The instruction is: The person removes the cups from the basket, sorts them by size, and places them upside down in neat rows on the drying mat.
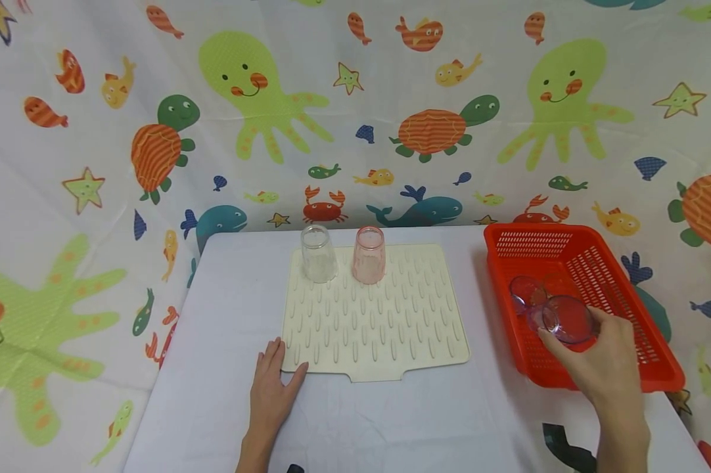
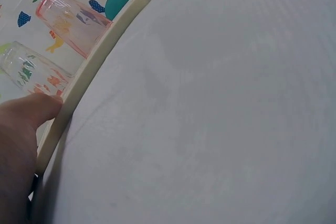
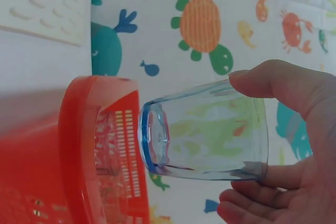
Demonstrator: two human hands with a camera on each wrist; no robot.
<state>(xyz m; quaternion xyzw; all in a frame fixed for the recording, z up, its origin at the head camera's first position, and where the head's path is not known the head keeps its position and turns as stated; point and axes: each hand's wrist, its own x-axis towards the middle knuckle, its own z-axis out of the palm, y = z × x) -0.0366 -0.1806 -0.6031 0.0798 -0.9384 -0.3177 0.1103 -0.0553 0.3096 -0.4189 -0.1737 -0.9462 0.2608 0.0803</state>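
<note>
My right hand (image 1: 604,358) grips a bluish clear drinking glass (image 3: 210,129) between thumb and fingers, near one end. In the head view that glass is over the red basket (image 1: 665,364), where other glasses (image 1: 524,290) lie. My left hand (image 1: 271,387) rests at the near left corner of a cream draining board (image 1: 414,328), thumb at its front edge and fingers along its left side. Towards the back of the board stand a clear glass (image 1: 319,256) and, right of it, a pink glass (image 1: 370,256).
White cloth (image 1: 231,295) covers the table, with a sea-animal print curtain (image 1: 344,52) behind and to the sides. The perforated basket stands near the table's right edge. A black strap (image 1: 562,447) shows by my right forearm.
</note>
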